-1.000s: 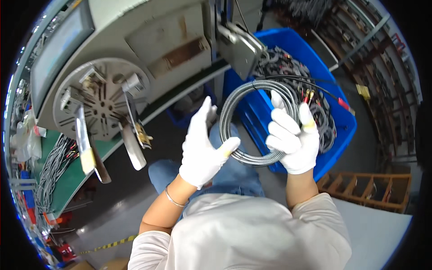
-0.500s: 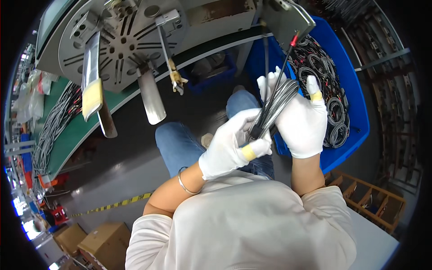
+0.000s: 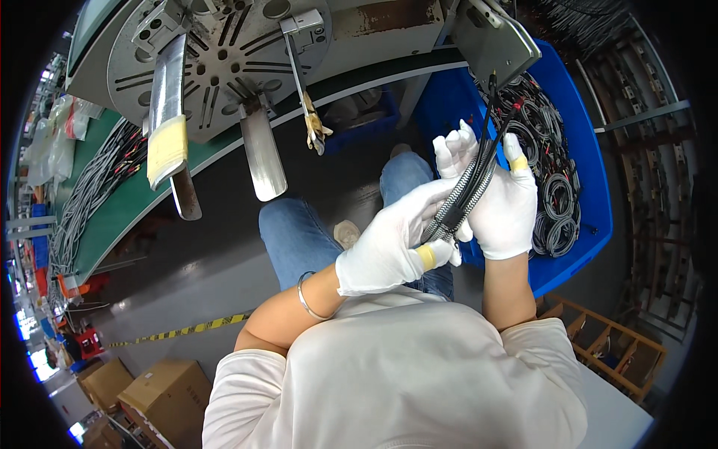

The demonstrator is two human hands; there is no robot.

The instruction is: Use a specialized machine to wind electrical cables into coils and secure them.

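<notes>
A coiled bundle of grey-and-black braided cable [image 3: 458, 203] is gripped near its lower end by my left hand [image 3: 385, 251], thumb in front of it. A black tie or wrap shows around the coil there. My right hand [image 3: 507, 213] lies behind the bundle's right side, palm up, with fingers and thumb spread apart; whether it touches the cable I cannot tell. Two cable ends rise from the bundle, one with a red tip. Both hands wear white gloves with yellow tape on a digit.
A blue bin [image 3: 597, 202] of coiled cables stands right of my hands. At the upper left is a slotted round machine plate [image 3: 217, 71] with metal arms. Loose cables lie on a green table [image 3: 112, 217]; a wooden divided tray [image 3: 636, 370] is lower right.
The bundle has turned a little and its loose ends have swung right, toward the bin. My left hand has shifted slightly right; my right hand stays spread behind the coil.
</notes>
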